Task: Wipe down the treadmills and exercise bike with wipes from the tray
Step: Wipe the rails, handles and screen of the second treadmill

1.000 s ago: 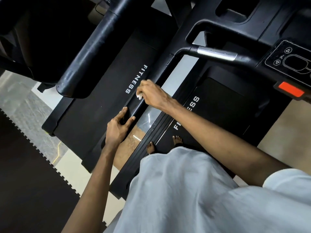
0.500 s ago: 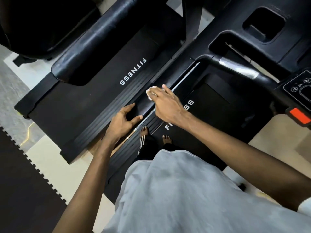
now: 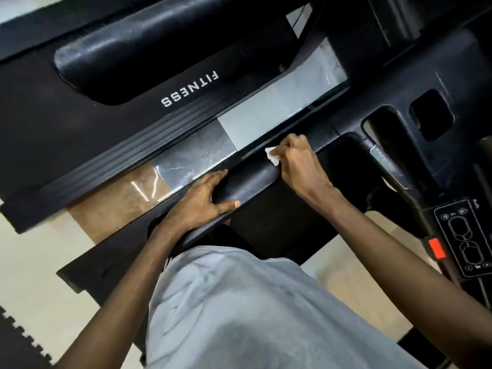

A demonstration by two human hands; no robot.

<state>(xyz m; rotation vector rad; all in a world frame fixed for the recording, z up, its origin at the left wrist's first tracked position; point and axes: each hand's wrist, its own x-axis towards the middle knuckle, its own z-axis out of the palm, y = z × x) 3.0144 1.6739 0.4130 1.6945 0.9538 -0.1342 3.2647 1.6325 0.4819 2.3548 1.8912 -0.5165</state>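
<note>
Moved the right hand (image 3: 298, 161) up the rail (image 3: 247, 182) toward 1 o'clock over the past second, dragging the wipe (image 3: 271, 155) along; changed the left hand (image 3: 202, 198) from a loose rest to a firm hold, at 7 o'clock of the wipe. Judged this as one stroke nearing the rail's upper end, with the panel (image 3: 463, 235) at 3 o'clock and the other treadmill (image 3: 66, 123) at 10 o'clock likely left to do. Saw right fingers bunched together, pinching the wipe against the rail; left fingers laid over the far side, thumb on the near side, clamped on the rail. Found the wipe small, white, thin, crumpled; the rail rounded, padded, matte black, faintly scuffed; the floor (image 3: 186, 158) glossy between ribbed side strips. Saw no tray
</note>
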